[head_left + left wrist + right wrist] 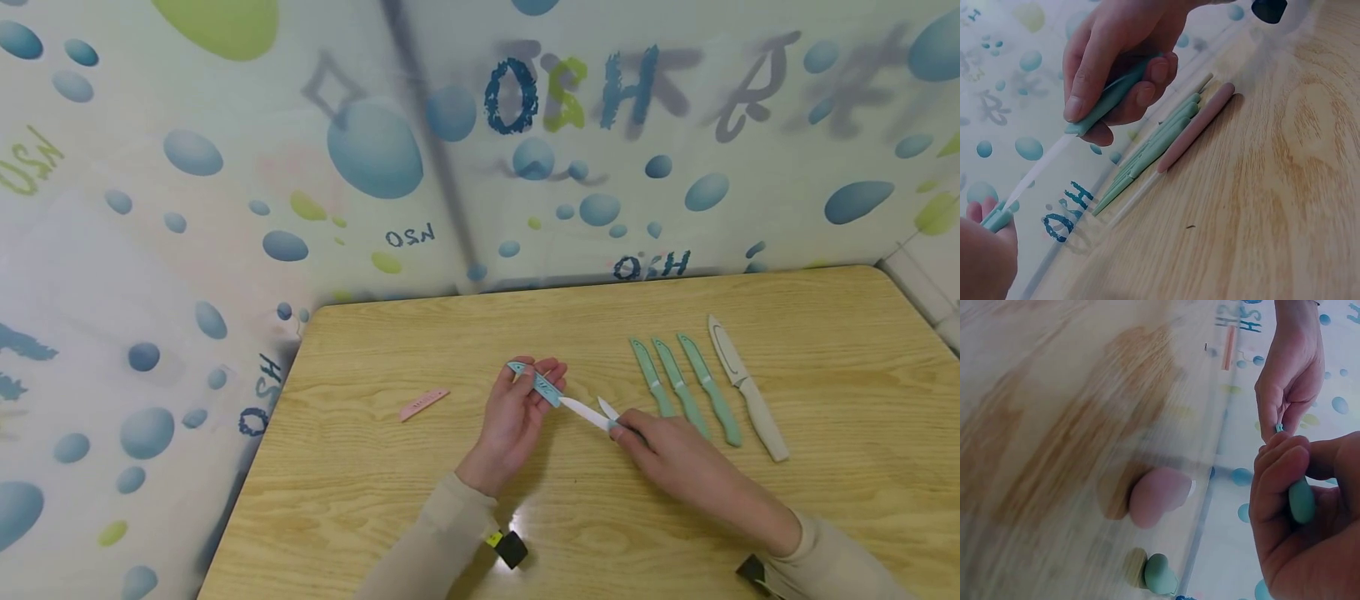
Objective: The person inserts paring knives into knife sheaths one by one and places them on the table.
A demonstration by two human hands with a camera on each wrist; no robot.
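Note:
My left hand (pixel 510 429) pinches a light blue knife sheath (pixel 547 389) between thumb and fingers, its slotted side showing. A paring knife (pixel 1113 97) with a teal handle and a white blade is gripped in my right hand (pixel 678 454), thumb along the handle. The blade points at the sheath, and its tip meets the sheath's mouth in the head and left wrist views. Below the right hand a pink-handled knife (pixel 1197 128) lies bare on the table; the head view shows just its blade tip, the rest hidden by the hand.
A pink sheath (pixel 424 404) lies on the wooden table (pixel 337 500) left of the hands. To the right rest three green sheathed knives (pixel 712 392) side by side, then a larger cream knife (pixel 761 417) in its sheath. A patterned wall (pixel 480 208) stands behind the table.

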